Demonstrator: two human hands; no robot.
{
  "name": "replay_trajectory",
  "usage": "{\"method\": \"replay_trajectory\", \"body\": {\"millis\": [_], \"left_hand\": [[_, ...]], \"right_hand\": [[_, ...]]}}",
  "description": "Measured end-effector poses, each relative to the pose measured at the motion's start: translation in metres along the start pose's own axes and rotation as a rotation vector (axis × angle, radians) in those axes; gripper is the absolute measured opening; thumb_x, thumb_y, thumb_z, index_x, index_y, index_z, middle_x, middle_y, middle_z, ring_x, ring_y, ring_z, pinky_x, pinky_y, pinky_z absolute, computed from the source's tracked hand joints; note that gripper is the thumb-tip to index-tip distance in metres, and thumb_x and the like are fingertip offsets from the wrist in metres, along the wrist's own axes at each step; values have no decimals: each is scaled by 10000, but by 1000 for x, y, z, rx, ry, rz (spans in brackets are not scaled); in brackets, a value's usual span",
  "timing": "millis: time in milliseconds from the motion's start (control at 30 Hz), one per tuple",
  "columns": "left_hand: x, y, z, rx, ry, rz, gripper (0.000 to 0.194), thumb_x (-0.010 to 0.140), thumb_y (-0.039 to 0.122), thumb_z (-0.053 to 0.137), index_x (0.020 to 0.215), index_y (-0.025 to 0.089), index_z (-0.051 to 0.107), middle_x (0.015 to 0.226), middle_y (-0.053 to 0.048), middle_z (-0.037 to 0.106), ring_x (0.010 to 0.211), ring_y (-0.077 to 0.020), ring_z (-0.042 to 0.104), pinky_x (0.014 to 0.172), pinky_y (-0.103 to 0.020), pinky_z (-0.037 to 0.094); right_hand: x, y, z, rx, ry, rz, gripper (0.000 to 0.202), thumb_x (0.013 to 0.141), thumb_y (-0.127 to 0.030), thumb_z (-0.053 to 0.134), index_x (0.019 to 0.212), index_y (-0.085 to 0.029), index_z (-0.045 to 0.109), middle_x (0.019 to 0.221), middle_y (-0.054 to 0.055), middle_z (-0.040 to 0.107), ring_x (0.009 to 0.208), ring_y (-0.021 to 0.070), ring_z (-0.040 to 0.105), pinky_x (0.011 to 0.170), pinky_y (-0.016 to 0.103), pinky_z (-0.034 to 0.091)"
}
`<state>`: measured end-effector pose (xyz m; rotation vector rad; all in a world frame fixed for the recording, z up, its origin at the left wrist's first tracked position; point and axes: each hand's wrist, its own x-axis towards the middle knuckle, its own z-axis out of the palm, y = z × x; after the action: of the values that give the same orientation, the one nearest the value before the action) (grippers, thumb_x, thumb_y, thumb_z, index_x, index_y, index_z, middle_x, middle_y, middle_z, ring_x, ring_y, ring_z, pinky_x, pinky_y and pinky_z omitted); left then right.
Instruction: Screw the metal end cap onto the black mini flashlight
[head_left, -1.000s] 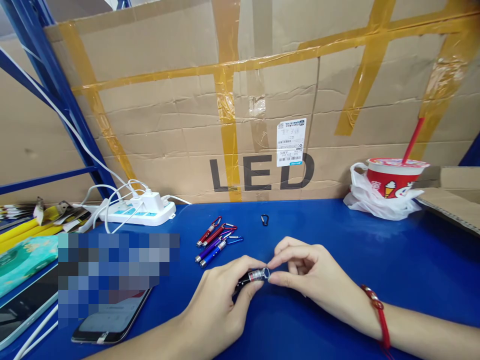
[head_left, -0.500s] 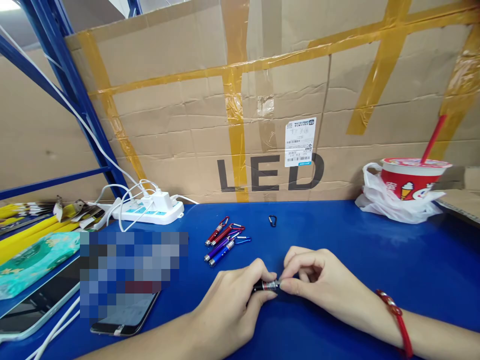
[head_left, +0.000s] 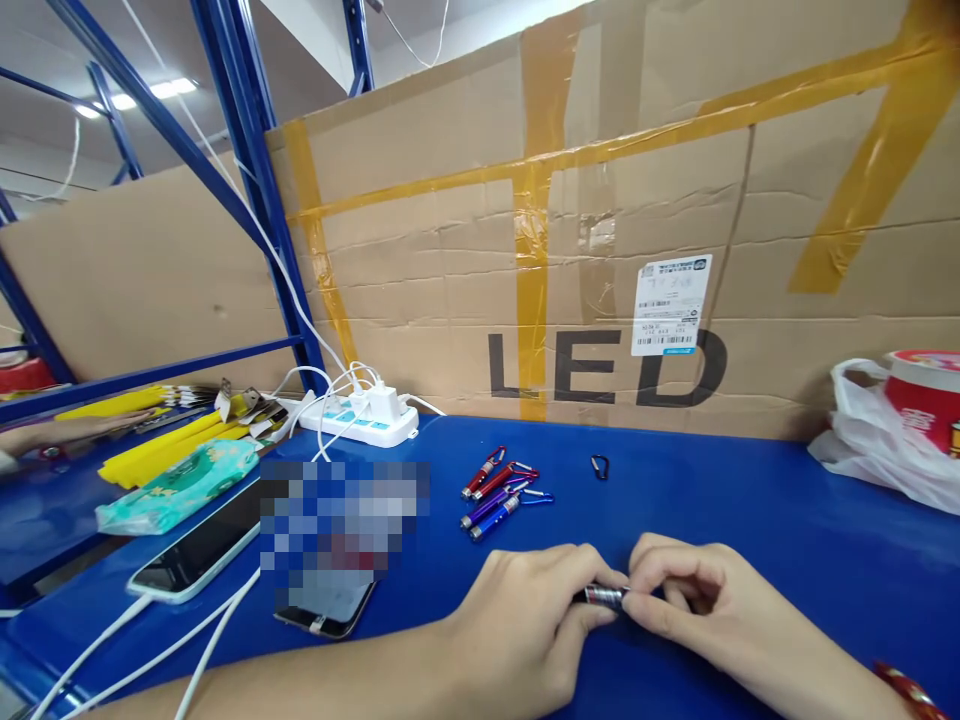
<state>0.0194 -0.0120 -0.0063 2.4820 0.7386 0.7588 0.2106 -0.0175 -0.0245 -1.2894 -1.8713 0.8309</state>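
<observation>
A small black cylinder with a printed label [head_left: 603, 597] lies between my two hands, low in the head view. My left hand [head_left: 536, 620] pinches its left part between thumb and fingers. At its right end the thumb and index finger of my right hand [head_left: 694, 600] are pressed together; whatever small part they grip is hidden. Beyond my left hand lie two red penlights [head_left: 491, 482], a purple one [head_left: 484, 510] and a blue one [head_left: 495, 520], each with a carabiner clip. Apart from them sits a black carabiner [head_left: 600, 466].
A white power strip [head_left: 360, 420] with cables stands at the back left. Two phones [head_left: 202, 545] [head_left: 330, 605], a teal packet [head_left: 180, 487] and yellow packages [head_left: 165, 447] lie leftward. Another person's hand [head_left: 82, 435] reaches in at far left. A bagged red cup [head_left: 926, 400] stands right.
The view has swung left, so things appear further right. Another person's hand now shows at far left. Both my hands remain at the black cylinder.
</observation>
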Motion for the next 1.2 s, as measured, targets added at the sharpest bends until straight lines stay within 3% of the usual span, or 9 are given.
{"method": "replay_trajectory", "body": {"millis": [500, 1200], "left_hand": [[0, -2, 1, 43, 24, -7, 196, 810, 122, 492, 975, 208, 553, 860, 12, 658, 661, -111, 612, 579, -166, 421], [-1, 0, -1, 47, -7, -19, 201, 823, 127, 485, 988, 216, 559, 884, 11, 656, 742, -126, 619, 644, -178, 438]], "right_hand": [[1, -7, 1, 28, -20, 40, 326, 680, -473, 610, 538, -181, 578, 545, -30, 445, 463, 81, 297, 450, 224, 246], [1, -9, 1, 50, -18, 78, 348, 652, -493, 628, 529, -172, 570, 481, -48, 410, 455, 75, 265, 436, 214, 219]]}}
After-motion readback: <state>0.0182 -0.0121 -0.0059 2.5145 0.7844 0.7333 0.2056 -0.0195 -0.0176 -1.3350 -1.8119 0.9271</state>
